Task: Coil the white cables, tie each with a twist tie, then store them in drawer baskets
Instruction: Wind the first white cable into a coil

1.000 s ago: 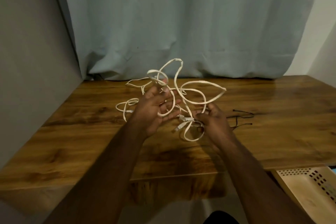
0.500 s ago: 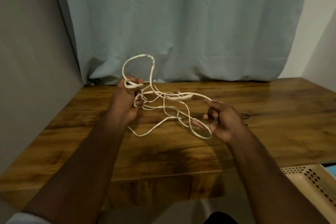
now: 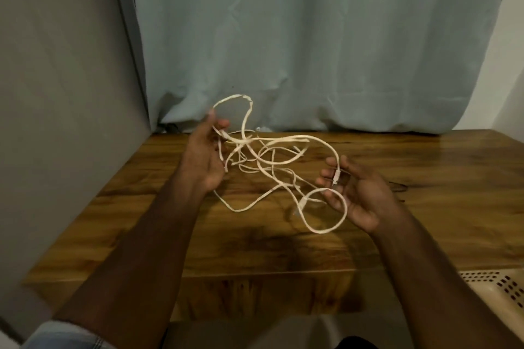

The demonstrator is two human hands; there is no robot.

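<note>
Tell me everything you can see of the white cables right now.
The white cables are thin, flexible cords in a loose tangle, uncoiled and untied, held above the wooden table. The left hand grips strands with a loop arching above it; the right hand pinches a connector end, a loop hanging below. How many cables cannot be told.

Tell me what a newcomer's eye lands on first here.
The tangle of white cables, stretched loose in mid-air between the left hand and right hand above the wooden table. Behind it hangs a pale blue curtain; a perforated beige basket peeks in at lower right.
</note>
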